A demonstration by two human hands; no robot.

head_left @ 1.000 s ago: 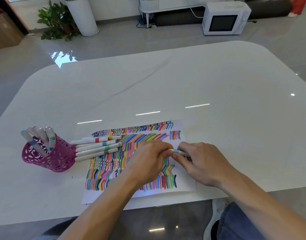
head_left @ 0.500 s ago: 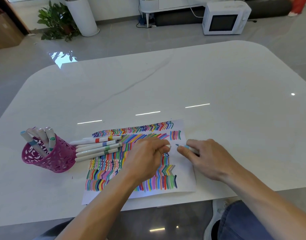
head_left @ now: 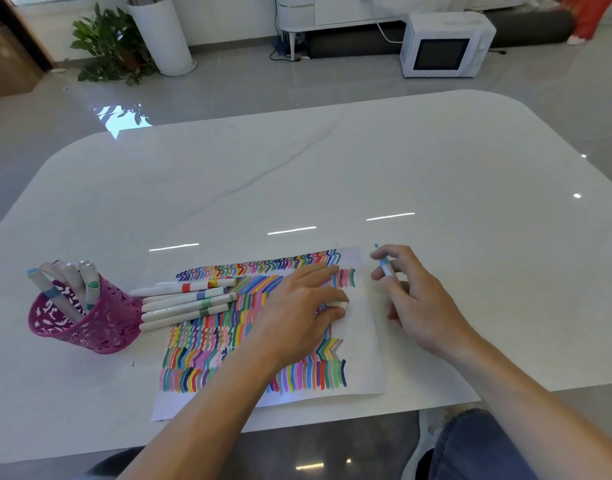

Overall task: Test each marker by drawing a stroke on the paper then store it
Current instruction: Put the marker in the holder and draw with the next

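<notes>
One wide-angle camera on my head, looking forward and down. My left hand (head_left: 297,306) and right hand (head_left: 426,306) sit close, low in frame; table (head_left: 436,168) fills the middle, floor (head_left: 297,88) up top.

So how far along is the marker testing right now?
Done: the paper is mostly filled with coloured strokes, and several stored markers stand in the pink cup. In hand: the right hand holds an uncapped blue marker just off the paper's right edge, while the left hand pinches a white cap and rests on the sheet. Left: the loose markers beside the cup probably await testing.
</notes>
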